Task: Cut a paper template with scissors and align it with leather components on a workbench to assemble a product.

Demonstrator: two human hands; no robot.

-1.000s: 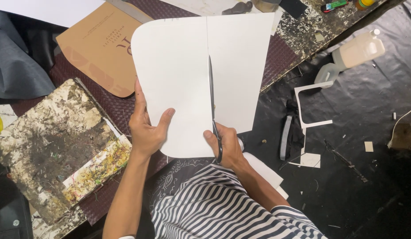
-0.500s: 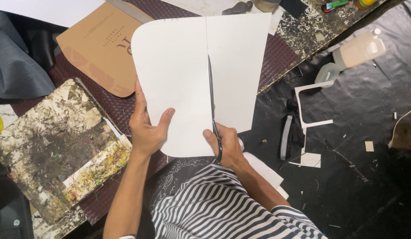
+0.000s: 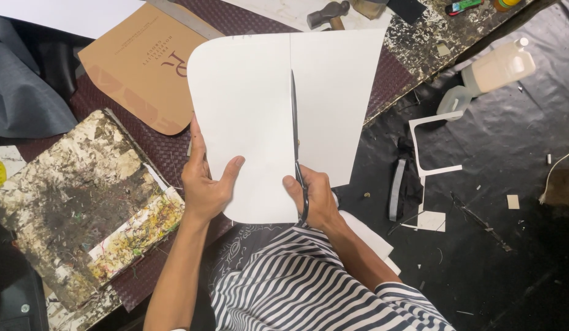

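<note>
A large white sheet [image 3: 247, 104] with a rounded top-left corner is held up over the table. My left hand [image 3: 206, 184] grips its lower left edge, thumb on top. My right hand [image 3: 315, 199] is shut on black scissors [image 3: 295, 129], whose long blades point away from me along the middle of the sheet. A straight line runs up the sheet from the blade tips to its far edge. The right half of the sheet [image 3: 333, 92] hangs beside the blades.
A brown cardboard pattern piece [image 3: 143, 67] lies at upper left, a paint-crusted board [image 3: 70, 196] at left. A hammer [image 3: 324, 15] rests at the far edge. On the black floor at right are a plastic bottle [image 3: 499, 64], white offcuts [image 3: 431, 165] and scraps.
</note>
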